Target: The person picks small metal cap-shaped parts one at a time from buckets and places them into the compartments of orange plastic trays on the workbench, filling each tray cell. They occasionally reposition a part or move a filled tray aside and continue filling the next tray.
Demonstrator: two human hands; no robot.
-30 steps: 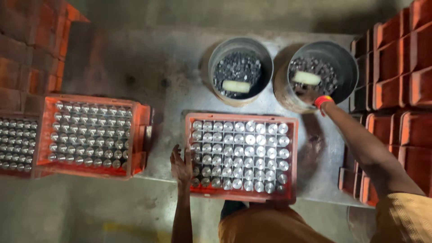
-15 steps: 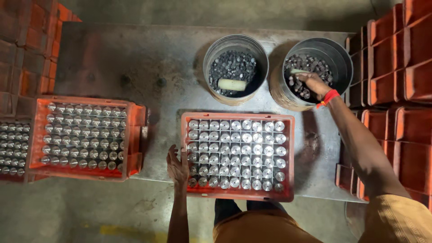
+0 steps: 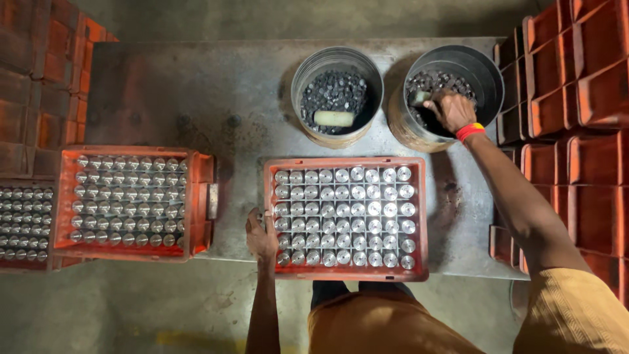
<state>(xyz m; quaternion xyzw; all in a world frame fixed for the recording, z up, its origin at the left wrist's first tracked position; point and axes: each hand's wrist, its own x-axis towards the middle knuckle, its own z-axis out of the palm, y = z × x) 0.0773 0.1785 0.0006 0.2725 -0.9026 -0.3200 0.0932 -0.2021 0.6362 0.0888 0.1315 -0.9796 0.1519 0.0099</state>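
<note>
On the tabletop (image 3: 196, 92), the right hand (image 3: 451, 108) reached into the right bucket (image 3: 488, 69), its grip indiscernible, while the left hand (image 3: 261, 235) lay with loose fingers on the orange crate (image 3: 347, 275) edge, holding nothing.

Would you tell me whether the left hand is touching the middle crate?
Touching: the head view shows the left hand resting on the middle crate's left rim.

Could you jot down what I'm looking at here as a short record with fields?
Setting: grey metal table flanked by stacked orange crates
Left hand: resting on the left edge of the middle crate
Right hand: inside the right bucket, among small dark parts
Middle crate contents: rows of shiny metal cylinders
Other bucket: dark parts, a pale scoop-like piece
</note>
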